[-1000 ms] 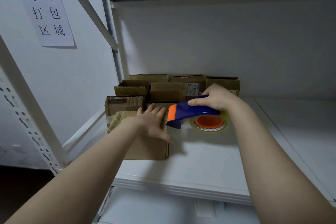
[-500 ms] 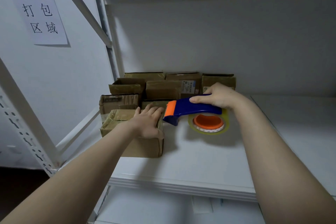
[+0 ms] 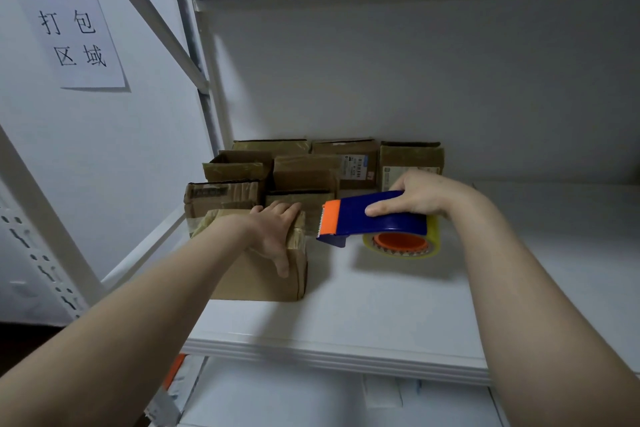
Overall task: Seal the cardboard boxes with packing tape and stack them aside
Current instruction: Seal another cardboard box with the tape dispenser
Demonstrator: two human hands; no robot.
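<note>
A white metal shelf stands against a pale wall, with a paper sign of Chinese characters up at 10 o'clock. A cluster of brown boxes sits at 12 o'clock, at the back. The front box is creased, with clear tape across its top. The left hand lies flat on it, fingers straight and thumb down the near face. At the box's 3 o'clock, the right hand curls round a blue and orange tape dispenser, whose yellowish roll rests on the shelf.
</note>
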